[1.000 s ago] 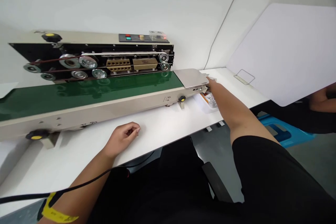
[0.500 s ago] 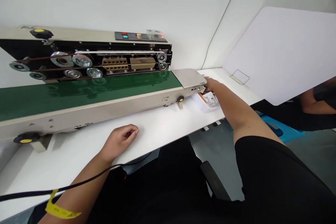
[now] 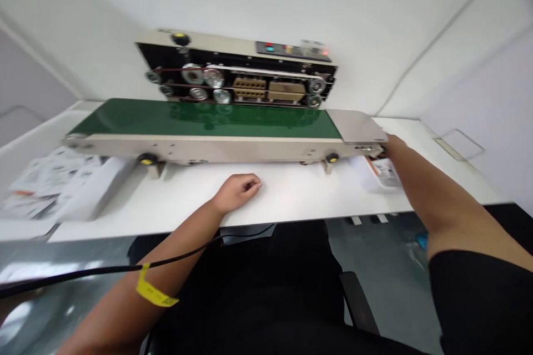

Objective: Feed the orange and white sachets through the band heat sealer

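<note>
My left hand (image 3: 239,193) rests on the white table in front of the conveyor, its fingers curled in loosely, and nothing shows in them. My right hand (image 3: 393,147) reaches past the right end of the conveyor, by the metal end plate (image 3: 353,125). Its fingers are hidden behind that end, so what they hold or touch cannot be seen. Just below it stands a white bin (image 3: 370,182) with printed white packets (image 3: 386,172) in it. The band sealing machine (image 3: 250,75), with its rollers and heater blocks, stands behind the green conveyor belt (image 3: 208,120).
At the left end, a white bin (image 3: 97,188) holds several printed packets (image 3: 45,183). Black knobs (image 3: 147,159) stick out along the conveyor front. A black cable (image 3: 104,272) crosses my left forearm, which wears a yellow band (image 3: 154,294). White panels flank the table.
The view has swung left, bringing the conveyor's left end and the packet bin there into sight. Both hands keep about the same places by the machine.
</note>
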The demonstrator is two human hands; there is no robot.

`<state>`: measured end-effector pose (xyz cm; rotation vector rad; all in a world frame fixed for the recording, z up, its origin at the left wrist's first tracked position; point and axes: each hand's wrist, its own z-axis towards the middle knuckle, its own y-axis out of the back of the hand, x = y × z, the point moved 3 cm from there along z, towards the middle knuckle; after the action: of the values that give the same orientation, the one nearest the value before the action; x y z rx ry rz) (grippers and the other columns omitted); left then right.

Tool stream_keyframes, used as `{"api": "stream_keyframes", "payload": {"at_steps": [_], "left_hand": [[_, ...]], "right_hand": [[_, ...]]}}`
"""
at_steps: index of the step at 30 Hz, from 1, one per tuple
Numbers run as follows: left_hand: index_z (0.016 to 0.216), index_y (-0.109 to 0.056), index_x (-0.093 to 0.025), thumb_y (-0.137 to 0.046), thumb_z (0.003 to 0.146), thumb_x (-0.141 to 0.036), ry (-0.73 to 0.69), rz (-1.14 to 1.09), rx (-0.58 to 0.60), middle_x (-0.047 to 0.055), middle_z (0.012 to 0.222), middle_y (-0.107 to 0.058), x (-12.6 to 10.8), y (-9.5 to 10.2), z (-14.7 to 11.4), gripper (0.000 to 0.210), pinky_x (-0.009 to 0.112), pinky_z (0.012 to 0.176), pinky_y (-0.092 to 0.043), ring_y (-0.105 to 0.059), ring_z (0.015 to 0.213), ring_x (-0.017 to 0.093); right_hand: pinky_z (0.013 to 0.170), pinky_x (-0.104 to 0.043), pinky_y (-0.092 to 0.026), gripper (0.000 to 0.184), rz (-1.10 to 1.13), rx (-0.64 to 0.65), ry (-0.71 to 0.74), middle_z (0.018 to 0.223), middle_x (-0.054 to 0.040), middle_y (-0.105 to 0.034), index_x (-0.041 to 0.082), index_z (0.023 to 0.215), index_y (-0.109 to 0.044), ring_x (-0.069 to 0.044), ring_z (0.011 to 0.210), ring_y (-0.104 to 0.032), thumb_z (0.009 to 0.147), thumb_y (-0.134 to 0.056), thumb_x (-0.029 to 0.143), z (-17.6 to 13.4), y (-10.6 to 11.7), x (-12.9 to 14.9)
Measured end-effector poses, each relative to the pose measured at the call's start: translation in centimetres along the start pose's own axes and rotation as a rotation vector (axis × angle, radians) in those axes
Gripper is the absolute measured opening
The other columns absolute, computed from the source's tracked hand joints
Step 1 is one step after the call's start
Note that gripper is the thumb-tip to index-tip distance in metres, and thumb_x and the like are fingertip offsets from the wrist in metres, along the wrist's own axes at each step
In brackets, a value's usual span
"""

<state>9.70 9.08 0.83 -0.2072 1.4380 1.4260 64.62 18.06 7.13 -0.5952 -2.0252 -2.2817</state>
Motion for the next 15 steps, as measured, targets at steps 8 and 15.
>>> {"api": "stream_keyframes", "payload": {"at_steps": [8,15], "left_hand": [[0.089,-0.072,-0.019,-0.058,0.095,-0.031,-0.007,0.009,-0.018,0.0,0.077,-0.071,-0.4,0.0,-0.7,0.019,0.023,0.064,-0.043,-0.061,0.067,0.013],[0.087,-0.071,-0.019,-0.057,0.093,-0.03,-0.026,-0.007,-0.025,0.0,0.075,-0.069,-0.1,0.0,-0.7,0.019,0.023,0.063,-0.042,-0.06,0.066,0.013]], "right_hand": [[0.073,-0.041,-0.047,0.059,-0.44,0.145,-0.091,0.123,-0.0252,-0.071,0.022,0.132,-0.064,-0.034,0.102,-0.07,0.076,-0.082,0.031,-1.5,0.0,-2.1],[0.072,-0.037,-0.037,0.007,-0.179,-0.091,0.062,0.101,-0.0222,-0.072,0.017,0.082,-0.075,-0.02,0.081,-0.063,0.084,-0.071,0.011,-5.8,3.2,1.3]]}}
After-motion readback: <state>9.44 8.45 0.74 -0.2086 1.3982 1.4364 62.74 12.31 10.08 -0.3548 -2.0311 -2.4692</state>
